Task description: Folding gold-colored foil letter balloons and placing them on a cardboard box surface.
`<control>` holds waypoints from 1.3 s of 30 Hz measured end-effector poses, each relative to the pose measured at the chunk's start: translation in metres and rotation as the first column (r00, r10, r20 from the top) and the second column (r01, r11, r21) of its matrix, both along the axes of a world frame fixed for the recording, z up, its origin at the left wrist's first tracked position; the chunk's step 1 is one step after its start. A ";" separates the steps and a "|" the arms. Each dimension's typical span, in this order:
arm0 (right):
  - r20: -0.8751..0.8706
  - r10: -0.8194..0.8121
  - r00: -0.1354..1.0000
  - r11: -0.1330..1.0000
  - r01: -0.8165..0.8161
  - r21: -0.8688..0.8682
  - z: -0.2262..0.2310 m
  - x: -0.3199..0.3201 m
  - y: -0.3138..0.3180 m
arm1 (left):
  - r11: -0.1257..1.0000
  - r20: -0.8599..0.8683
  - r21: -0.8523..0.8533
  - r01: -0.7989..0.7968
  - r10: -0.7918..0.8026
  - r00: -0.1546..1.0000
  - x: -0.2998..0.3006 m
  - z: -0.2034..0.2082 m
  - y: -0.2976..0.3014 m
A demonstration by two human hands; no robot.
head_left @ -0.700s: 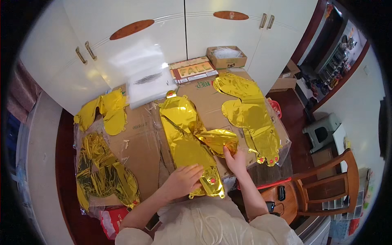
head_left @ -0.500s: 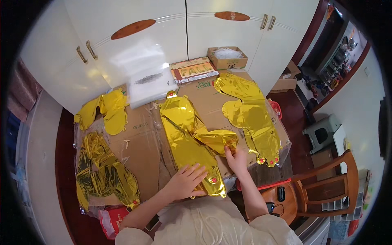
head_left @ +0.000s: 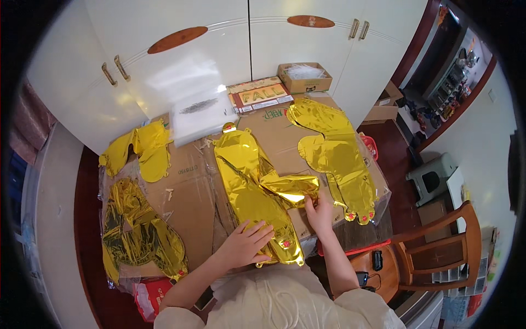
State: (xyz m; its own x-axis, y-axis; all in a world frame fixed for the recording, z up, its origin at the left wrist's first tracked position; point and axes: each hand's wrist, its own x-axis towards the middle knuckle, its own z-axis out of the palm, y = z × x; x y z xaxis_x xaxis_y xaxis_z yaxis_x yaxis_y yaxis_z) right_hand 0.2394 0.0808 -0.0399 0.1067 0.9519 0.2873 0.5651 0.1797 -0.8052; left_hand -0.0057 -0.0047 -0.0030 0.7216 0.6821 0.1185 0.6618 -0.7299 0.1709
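A flat gold foil balloon [head_left: 236, 183] lies lengthwise on the cardboard in front of me, its right part folded over and creased. My left hand [head_left: 245, 245] rests flat on its near end, fingers spread, beside a small red mark. At the folded flap's right tip is my right hand [head_left: 319, 213], thumb and fingers pinching the foil's edge. To the right is another flat gold foil balloon [head_left: 334, 142] with red marks at its near end. On the left lie a crumpled gold balloon [head_left: 139, 227] and, farther off, a smaller folded one [head_left: 143, 148].
Cardboard sheets [head_left: 189, 203] cover the table. Along its back stand a stack of clear plastic bags [head_left: 200, 118], printed cards [head_left: 260, 96] and a small carton [head_left: 307, 79] against white cabinets [head_left: 219, 55]. A wooden chair [head_left: 433, 252] stands at the right, a red bag [head_left: 150, 299] at the near left.
The folded flap's creases have shifted at its right tip, and my right hand has turned slightly there. My left hand has slid a little left on the foil.
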 end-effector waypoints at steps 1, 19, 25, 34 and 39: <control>0.005 -0.001 1.000 0.999 0.001 0.054 -0.001 0.000 0.001 | 1.000 0.001 -0.007 0.001 -0.001 1.000 0.000 0.000 0.000; 0.076 -0.192 0.978 0.981 0.192 0.007 0.007 0.022 -0.015 | 0.999 0.038 -0.032 0.002 -0.001 0.999 -0.006 -0.003 0.000; 0.132 -0.202 0.970 0.979 0.203 0.001 0.008 0.023 -0.014 | 0.999 0.062 -0.035 -0.001 0.003 0.998 -0.008 -0.003 -0.001; 0.472 0.473 0.744 0.835 -0.550 0.029 0.040 -0.029 -0.034 | 1.000 0.066 0.019 -0.005 0.003 0.998 -0.008 -0.006 -0.001; 0.655 0.505 0.562 0.739 -0.674 0.008 0.021 -0.049 -0.028 | 0.997 0.091 -0.076 -0.012 0.019 0.996 -0.008 -0.004 -0.002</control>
